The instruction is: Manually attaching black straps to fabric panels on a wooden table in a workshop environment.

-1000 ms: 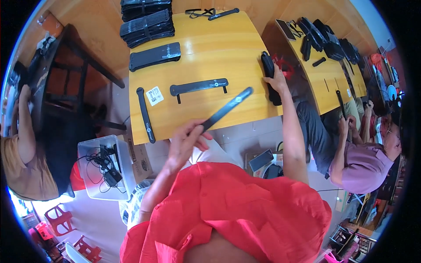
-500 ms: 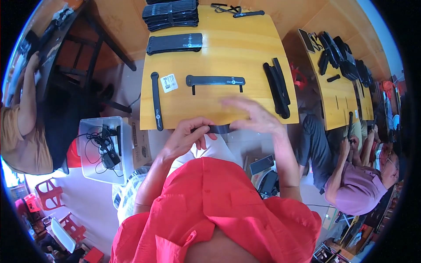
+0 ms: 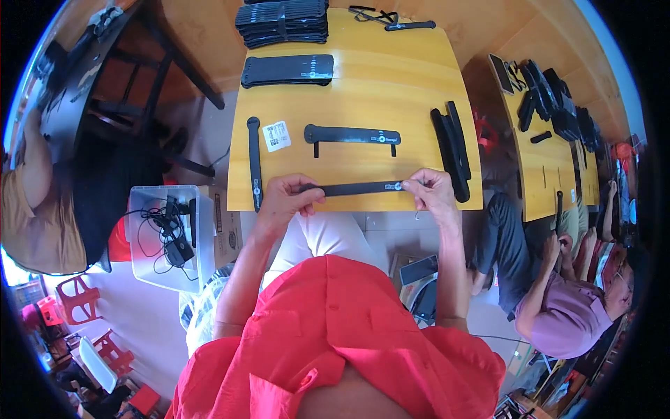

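Note:
A black strap point(image 3: 359, 188) with pale print is stretched out straight over the table's front edge. My left hand point(image 3: 292, 199) pinches its left end, and my right hand point(image 3: 434, 194) pinches the right end between thumb and fingers. Just beyond it, another black strap point(image 3: 356, 135) lies crosswise on the yellow table point(image 3: 380, 84), with two short dark strips sticking out below it. To the left of that one, a third strap point(image 3: 254, 160) lies lengthwise beside a white printed label point(image 3: 277, 135).
A pile of flat straps point(image 3: 286, 71) and a taller bundled stack point(image 3: 283, 24) sit at the back left. Long black pieces point(image 3: 450, 153) lie along the table's right side. A clear bin point(image 3: 171, 241) with cables stands at lower left. A co-worker point(image 3: 562, 307) sits at the right.
My right hand has come down from above the strap to its right end. The strap, short and partly covered before, is now drawn out straight between both hands, farther over the table.

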{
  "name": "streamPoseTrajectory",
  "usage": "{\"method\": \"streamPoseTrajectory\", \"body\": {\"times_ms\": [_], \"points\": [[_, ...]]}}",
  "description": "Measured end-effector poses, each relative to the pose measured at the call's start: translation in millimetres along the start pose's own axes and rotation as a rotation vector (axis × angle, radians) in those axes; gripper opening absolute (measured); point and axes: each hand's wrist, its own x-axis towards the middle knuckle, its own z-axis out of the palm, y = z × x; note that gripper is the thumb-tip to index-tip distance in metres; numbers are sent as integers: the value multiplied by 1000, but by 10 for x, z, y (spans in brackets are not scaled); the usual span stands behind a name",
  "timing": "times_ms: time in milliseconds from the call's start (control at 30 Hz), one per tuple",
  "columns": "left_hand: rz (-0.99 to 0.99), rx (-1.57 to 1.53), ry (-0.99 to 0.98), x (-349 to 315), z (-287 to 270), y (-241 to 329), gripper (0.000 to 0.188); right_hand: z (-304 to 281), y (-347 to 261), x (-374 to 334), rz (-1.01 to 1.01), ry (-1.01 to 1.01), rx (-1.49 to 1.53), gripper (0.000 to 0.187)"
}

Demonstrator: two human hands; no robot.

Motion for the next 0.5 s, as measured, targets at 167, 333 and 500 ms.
{"method": "streamPoseTrajectory", "body": {"times_ms": [167,333,500], "points": [[-25,-60,108,225,-44,-2,14,71,184,177,-37,103,240,15],[147,209,205,479,-144,-83,16,84,268,398,-109,143,271,18],[194,212,299,709,-69,-88,10,22,355,592,-76,309,233,11]]}}
